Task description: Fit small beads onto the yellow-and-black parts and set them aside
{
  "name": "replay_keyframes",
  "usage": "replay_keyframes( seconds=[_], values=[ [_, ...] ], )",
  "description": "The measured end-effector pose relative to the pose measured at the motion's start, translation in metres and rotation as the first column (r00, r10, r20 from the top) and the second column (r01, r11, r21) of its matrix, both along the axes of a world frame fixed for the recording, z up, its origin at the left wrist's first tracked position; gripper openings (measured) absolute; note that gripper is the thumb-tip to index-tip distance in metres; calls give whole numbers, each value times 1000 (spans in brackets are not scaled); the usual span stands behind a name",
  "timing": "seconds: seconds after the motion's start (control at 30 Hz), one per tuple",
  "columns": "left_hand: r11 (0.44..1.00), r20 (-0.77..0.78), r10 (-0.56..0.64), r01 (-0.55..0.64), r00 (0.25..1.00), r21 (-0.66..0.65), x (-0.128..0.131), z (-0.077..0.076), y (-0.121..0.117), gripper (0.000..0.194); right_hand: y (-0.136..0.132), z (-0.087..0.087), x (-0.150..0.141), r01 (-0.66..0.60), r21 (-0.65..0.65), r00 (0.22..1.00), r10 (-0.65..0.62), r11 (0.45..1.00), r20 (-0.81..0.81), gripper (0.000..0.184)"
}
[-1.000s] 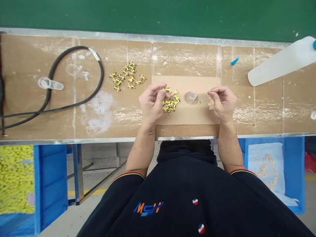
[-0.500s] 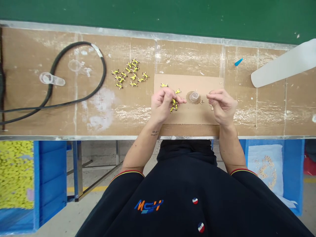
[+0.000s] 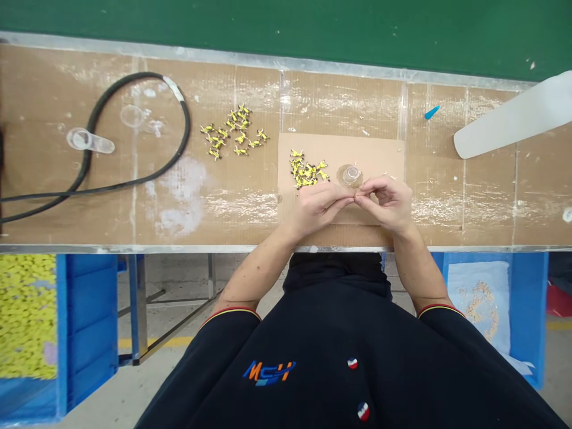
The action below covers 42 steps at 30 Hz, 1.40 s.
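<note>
So both hands are up close here, fingertips meeting over the cardboard sheet, on the near side of a little clear cup. Left hand has thumb and fingers squeezed into a narrow pinch pointing right, and the right hand pinches back at it, its thumb and finger making a small loop. Looks like some tiny bit could be held between the tips, but it's too small from up here, so honestly I can't tell what, if anything.

The yellow figures sit in a loose pile on the sheet, left of the cup and just beyond the left hand. Another bunch of yellow pieces lies further left on the bench. A few pale bits show just past the right hand.

My read: this is the fiddly two-handed fingertip step. Next move calls for a light, steady pinch from both sides and careful lining-up, without bumping that cup.
</note>
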<state>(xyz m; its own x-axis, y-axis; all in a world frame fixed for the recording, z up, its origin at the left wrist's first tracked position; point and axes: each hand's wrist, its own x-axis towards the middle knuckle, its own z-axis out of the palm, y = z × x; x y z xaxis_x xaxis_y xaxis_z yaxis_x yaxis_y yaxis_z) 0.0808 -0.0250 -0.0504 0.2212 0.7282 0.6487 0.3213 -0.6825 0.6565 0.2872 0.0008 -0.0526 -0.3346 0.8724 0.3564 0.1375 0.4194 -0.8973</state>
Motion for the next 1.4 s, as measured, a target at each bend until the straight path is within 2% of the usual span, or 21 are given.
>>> replay_keyframes(
  seconds=[0.13, 0.3, 0.47, 0.6, 0.77, 0.9, 0.97, 1.07, 1.17, 1.27, 1.4],
  values=[
    [998, -54, 21, -18, 998, 68, -1, -2, 1, 9, -1, 2, -1, -5, 14, 1000, 5, 1000, -5, 5],
    [997, -125, 52, -44, 991, 62, -1, 1, 2, 14, -2, 5, -4, -47, 30, 999, 47, 998, -1, 4],
    [999, -65, 37, -35, 997, 37, 0, 5, 2, 14, 1, 8, -8, -50, 165, 999, 45, 985, 30, 5],
    [997, -51, 72, -73, 996, -11, 3, 4, 1, 15, 3, 7, -11, -27, 312, 996, -2, 950, 93, 5],
    [995, -18, 84, -85, 996, -47, 6, -1, 2, 17, 5, 7, -8, -41, 359, 984, -24, 932, 174, 10],
    [989, 79, 122, -114, 989, -97, 2, -7, 4, 16, 10, 7, 0, 79, 360, 968, -158, 930, 194, 11],
    [975, 151, 174, -149, 973, -167, -1, -12, 5, 21, 13, 4, 3, 152, 352, 943, -242, 924, 227, 13],
    [939, 215, 248, -180, 944, -294, -5, -16, 6, 30, 17, -2, 4, 178, 375, 914, -294, 910, 278, 16],
    [919, 176, 227, -151, 958, -365, -7, -17, 8, 38, 19, -7, 2, 179, 392, 893, -316, 902, 319, 18],
    [921, 96, 176, -129, 980, -367, -8, -16, 8, 45, 18, -9, 1, 183, 402, 882, -331, 897, 336, 20],
    [921, 27, 178, -157, 984, -356, -9, -16, 7, 48, 18, -8, 1, 176, 413, 872, -336, 894, 355, 20]
  ],
)
